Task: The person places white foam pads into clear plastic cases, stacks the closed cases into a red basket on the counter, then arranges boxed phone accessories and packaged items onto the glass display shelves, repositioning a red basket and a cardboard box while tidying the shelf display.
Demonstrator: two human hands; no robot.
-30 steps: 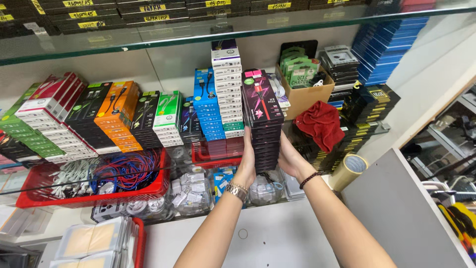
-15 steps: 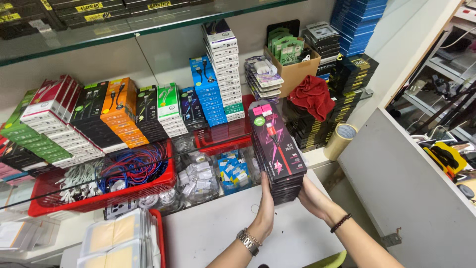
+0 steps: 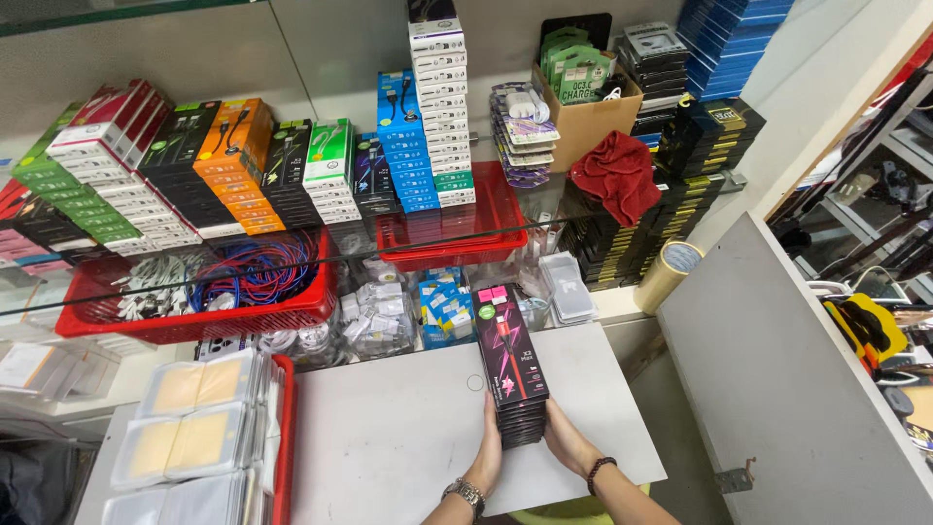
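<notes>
Head view: stack of black boxes point(image 3: 512, 365) set on desk point(image 3: 389, 437), clasped between left hand point(image 3: 489, 453) at 7 o'clock, right hand point(image 3: 567, 444) at 5; not released.

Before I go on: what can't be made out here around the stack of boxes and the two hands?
- Head view: the black box stack's near end, hidden by the left hand and right hand.
- Box count: edges too small.
- Forearms: cut off by the bottom edge.
- Grip pressure: cannot tell.
</notes>
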